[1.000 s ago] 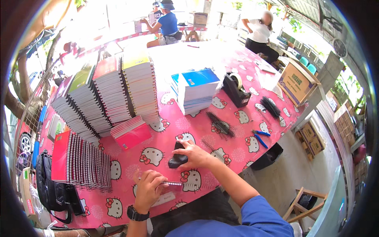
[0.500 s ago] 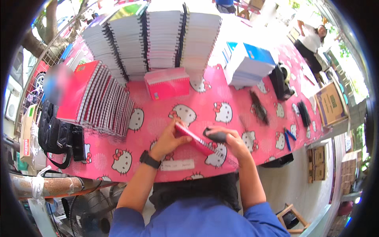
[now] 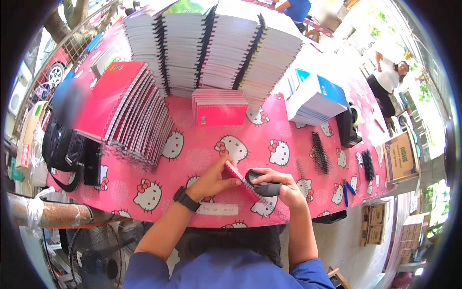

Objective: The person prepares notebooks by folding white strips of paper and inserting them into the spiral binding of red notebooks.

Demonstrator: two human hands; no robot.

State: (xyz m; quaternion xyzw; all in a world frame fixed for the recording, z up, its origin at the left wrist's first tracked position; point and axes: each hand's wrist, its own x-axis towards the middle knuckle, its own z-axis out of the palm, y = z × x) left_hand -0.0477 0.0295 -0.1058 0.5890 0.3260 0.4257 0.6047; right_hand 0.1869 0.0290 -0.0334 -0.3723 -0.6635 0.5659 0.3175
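Observation:
My left hand [image 3: 214, 180], with a dark watch at the wrist, grips a small pink-red notebook [image 3: 245, 189] on edge over the table. Its thumb lies along one face and its fingers are partly hidden behind. In my right hand [image 3: 285, 187] is a dark, rounded handheld tool [image 3: 263, 185], its head against the notebook's spine edge. A thin spiral coil [image 3: 272, 210] trails from the notebook's near end. Below my left hand lies a white paper strip [image 3: 219, 209].
Spiral-bound red notebooks [image 3: 113, 96] stand at left, with several smaller pink ones [image 3: 221, 114] ahead. Tall stacks of bound pages [image 3: 185, 58] rise behind. Blue-covered books [image 3: 317, 98], a tape dispenser [image 3: 349, 127], black coils [image 3: 319, 153] and blue pliers [image 3: 348, 191] lie right.
The tool in my right hand has come closer to the notebook's spine edge. My left hand keeps its hold. The whole view has shifted a little.

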